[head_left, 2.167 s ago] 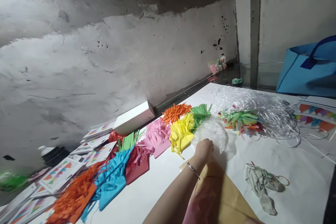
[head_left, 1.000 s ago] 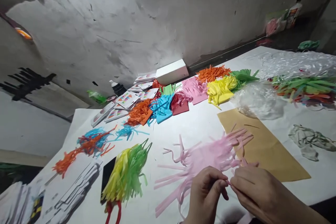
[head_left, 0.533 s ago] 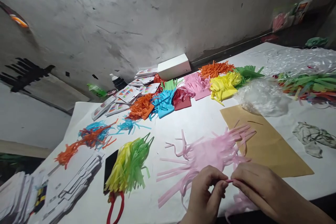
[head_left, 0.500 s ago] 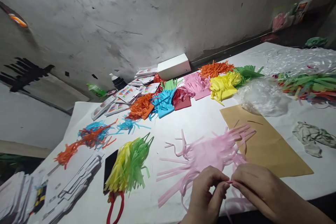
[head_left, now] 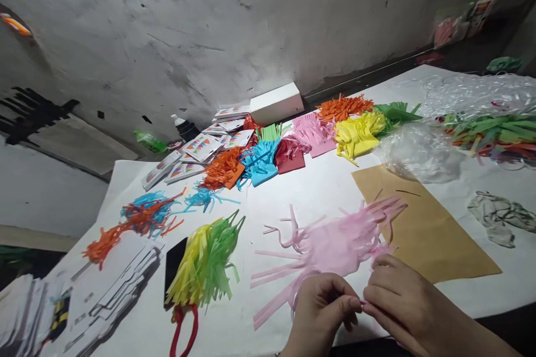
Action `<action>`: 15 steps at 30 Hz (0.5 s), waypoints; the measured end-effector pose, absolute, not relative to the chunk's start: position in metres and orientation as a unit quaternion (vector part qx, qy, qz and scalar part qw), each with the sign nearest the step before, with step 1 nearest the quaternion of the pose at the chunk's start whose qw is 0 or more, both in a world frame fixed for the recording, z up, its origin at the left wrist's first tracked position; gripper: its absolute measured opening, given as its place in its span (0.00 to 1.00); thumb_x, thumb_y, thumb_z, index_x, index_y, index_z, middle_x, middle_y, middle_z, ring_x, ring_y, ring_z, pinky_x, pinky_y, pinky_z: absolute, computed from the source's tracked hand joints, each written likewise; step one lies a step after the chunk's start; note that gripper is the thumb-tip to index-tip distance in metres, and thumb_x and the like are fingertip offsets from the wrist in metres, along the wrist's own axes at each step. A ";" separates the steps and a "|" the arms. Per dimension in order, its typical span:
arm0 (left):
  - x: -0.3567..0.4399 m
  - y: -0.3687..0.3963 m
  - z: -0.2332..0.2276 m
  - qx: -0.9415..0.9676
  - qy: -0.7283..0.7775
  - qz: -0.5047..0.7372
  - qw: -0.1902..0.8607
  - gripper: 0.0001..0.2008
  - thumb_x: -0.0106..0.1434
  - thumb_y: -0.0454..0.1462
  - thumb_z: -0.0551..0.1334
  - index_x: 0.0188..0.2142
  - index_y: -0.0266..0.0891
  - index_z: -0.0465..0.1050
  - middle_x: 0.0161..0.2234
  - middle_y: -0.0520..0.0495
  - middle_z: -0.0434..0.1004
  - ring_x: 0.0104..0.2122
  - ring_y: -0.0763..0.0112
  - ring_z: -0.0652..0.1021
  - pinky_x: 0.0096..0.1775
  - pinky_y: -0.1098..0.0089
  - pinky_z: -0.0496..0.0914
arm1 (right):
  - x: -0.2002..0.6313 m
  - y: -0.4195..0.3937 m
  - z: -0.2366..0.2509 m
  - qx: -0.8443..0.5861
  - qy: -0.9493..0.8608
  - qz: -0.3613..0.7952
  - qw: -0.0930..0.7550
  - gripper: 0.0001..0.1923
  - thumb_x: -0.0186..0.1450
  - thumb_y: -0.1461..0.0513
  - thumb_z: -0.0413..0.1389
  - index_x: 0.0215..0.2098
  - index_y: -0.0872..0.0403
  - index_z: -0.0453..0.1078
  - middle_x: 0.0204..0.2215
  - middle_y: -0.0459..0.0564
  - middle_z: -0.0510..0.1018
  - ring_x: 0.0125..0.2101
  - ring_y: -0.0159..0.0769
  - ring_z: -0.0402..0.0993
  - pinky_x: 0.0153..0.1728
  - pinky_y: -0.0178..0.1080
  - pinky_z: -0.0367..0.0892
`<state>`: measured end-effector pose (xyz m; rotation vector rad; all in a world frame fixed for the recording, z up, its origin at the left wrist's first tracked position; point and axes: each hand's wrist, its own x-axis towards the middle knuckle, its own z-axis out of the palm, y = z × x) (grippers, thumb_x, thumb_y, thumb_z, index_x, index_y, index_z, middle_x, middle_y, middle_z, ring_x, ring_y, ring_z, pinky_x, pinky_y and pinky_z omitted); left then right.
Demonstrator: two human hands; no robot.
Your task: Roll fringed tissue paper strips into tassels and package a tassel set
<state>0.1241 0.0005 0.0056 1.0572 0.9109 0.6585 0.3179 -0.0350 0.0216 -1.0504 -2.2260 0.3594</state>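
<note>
Fingers [head_left: 350,304] on thin pink paper strips [head_left: 330,245]

- No readable text, brand, number or sign anywhere.
- Printed cards [head_left: 201,148], far ahead-left of the left hand [head_left: 322,312]: coloured triangle pattern only, any lettering too small to tell.
- Bottle [head_left: 481,8], far ahead-right of the right hand [head_left: 402,307]: label blurred.
- White box [head_left: 276,103], far ahead of both hands: faces blank.

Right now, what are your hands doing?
Both hands, left hand and right hand, pinching pink paper fringe. Fringe spread on table. Nothing in the way.
</note>
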 end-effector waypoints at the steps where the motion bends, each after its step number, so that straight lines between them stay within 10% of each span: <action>1: 0.119 -0.001 0.006 0.497 0.415 0.296 0.702 0.21 0.55 0.50 0.74 0.24 0.34 0.76 0.18 0.51 0.70 0.17 0.78 0.69 0.21 0.76 0.64 | 0.317 -0.035 0.021 -0.402 -0.847 0.142 0.316 0.14 0.72 0.69 0.49 0.30 0.53 0.68 0.25 0.45 0.73 0.27 0.34 0.69 0.38 0.41 0.69; 4: 0.090 -0.003 0.010 0.559 0.411 0.338 0.636 0.18 0.62 0.48 0.70 0.28 0.35 0.77 0.24 0.49 0.72 0.21 0.76 0.71 0.22 0.76 0.67 | 0.319 -0.033 0.014 -0.398 -0.844 0.144 0.328 0.05 0.71 0.64 0.54 0.42 0.53 0.72 0.35 0.48 0.80 0.37 0.37 0.78 0.54 0.45 0.69; 7: 0.042 0.008 0.021 0.570 0.438 0.456 0.525 0.11 0.65 0.42 0.68 0.29 0.38 0.78 0.25 0.50 0.74 0.27 0.72 0.75 0.29 0.74 0.72 | 0.325 -0.026 -0.005 -0.471 -0.790 0.088 0.383 0.22 0.72 0.57 0.55 0.62 0.55 0.65 0.53 0.57 0.79 0.56 0.43 0.74 0.58 0.43 0.69; 15: -0.089 0.074 0.044 0.363 0.580 0.708 0.175 0.16 0.46 0.40 0.76 0.29 0.38 0.72 0.22 0.57 0.74 0.22 0.75 0.74 0.27 0.75 0.71 | 0.313 -0.007 -0.054 -0.442 -0.866 0.029 0.232 0.22 0.70 0.69 0.52 0.62 0.56 0.68 0.60 0.56 0.75 0.60 0.46 0.71 0.58 0.50 0.72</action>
